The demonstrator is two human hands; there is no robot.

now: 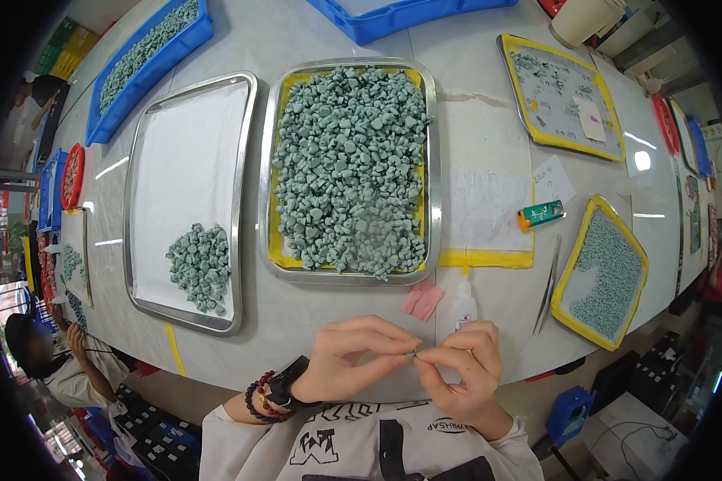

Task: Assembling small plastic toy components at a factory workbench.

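Close to my body, at the table's near edge, both hands meet fingertip to fingertip. My left hand [357, 358] pinches a tiny green piece [410, 353] between thumb and forefinger. From the other side, the thumb and forefinger of my right hand [467, 370] are closed on the same piece, which is too small to make out well. Just beyond them lie a pink scrap of cloth or paper [422, 300] and a white squeeze bottle [464, 306] with a narrow tip. A metal tray [431, 240] heaped with grey-green pebble-like pieces [349, 168] stands ahead.
A white-lined metal tray [186, 160] at left holds a small pile of green pieces. Right lie tweezers [547, 284], a green-and-orange object [541, 215] and yellow-edged trays [635, 309]. Blue bins [203, 32] stand at the back. Another person [80, 369] sits far left.
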